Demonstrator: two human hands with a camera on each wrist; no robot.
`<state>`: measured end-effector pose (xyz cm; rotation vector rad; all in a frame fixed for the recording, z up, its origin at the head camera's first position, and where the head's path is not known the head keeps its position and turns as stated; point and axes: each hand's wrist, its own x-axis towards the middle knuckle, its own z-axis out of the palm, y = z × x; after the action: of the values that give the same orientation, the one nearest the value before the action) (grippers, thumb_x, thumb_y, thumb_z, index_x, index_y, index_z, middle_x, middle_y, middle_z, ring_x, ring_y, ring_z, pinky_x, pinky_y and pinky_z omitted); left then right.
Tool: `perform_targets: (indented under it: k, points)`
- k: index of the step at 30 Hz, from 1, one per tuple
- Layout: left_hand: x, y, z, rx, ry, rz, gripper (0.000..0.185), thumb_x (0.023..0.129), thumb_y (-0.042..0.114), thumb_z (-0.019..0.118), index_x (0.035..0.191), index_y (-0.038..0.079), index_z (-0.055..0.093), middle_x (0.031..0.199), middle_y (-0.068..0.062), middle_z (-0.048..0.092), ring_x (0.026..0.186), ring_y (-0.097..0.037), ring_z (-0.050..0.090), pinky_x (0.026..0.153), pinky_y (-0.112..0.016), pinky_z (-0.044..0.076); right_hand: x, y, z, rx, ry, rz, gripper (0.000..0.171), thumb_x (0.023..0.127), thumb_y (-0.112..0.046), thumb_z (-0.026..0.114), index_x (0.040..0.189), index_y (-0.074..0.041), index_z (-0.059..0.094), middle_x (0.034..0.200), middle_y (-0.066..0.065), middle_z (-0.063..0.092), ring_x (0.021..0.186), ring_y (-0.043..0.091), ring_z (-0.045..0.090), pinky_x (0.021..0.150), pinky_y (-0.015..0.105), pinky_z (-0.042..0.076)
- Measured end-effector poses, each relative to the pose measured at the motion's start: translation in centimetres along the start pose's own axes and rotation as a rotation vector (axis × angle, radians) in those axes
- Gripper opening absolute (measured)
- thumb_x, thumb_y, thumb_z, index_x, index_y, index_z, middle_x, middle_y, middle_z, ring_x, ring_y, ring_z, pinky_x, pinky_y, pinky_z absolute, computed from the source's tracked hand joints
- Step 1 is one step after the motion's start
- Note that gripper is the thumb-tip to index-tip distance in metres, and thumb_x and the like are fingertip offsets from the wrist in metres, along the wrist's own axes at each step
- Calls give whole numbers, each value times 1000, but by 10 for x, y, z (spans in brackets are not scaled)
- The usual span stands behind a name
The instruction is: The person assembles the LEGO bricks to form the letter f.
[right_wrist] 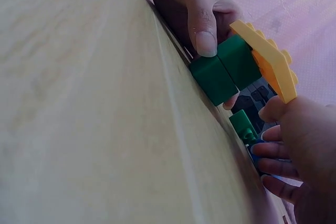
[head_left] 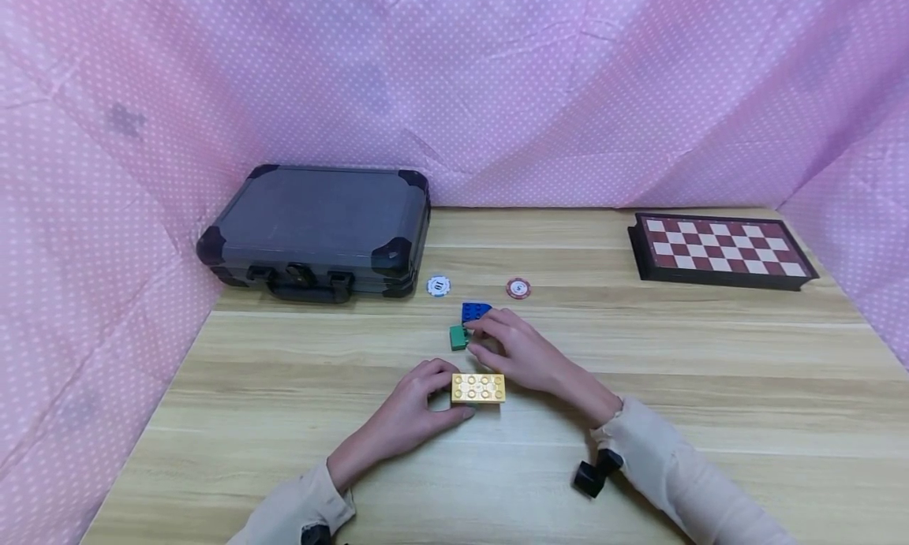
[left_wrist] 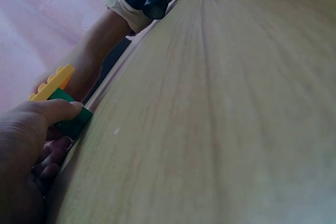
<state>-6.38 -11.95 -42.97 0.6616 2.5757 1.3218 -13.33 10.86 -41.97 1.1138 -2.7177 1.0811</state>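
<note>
My left hand (head_left: pixel 415 399) grips a small stack of toy building bricks standing on the table. Its lower part is two green bricks (right_wrist: pixel 212 81), with the thumb against them in the right wrist view. On top lies a yellow brick (head_left: pixel 478 388) with studs facing up, overhanging the green ones toward the right. Just beyond, my right hand (head_left: pixel 521 352) reaches with loosely extended fingers. Its fingertips are close to a small green brick (head_left: pixel 457 338) and a blue brick (head_left: pixel 474 311), whose right side the fingers partly cover.
A grey case (head_left: pixel 312 214) with black corners sits at the back left. A white-and-blue poker chip (head_left: pixel 439 285) and a red one (head_left: pixel 518 288) lie behind the bricks. At the back right is a checkered board (head_left: pixel 724 247). Pink dotted cloth (head_left: pixel 525 95) hangs behind the table.
</note>
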Motion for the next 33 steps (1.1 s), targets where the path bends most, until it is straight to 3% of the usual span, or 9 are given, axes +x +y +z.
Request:
perform_targets:
  k: [21,33]
  points:
    - [1,0,-1,0,-9,0,30,90,27,83,115,12,76,118,8,62,112,-14,57,98,-43,50,7,-2,4,-94,-24,12,38,99,-24,72,133,-5,67,121,7,65,109,20,59,91,40,54]
    - [0,0,-1,-9,-7,14,30,89,25,84,114,12,76,116,10,63,111,-13,57,97,-40,51,5,-3,7,-81,-14,46,41,95,-26,76,130,-7,66,120,5,65,110,21,60,93,44,54]
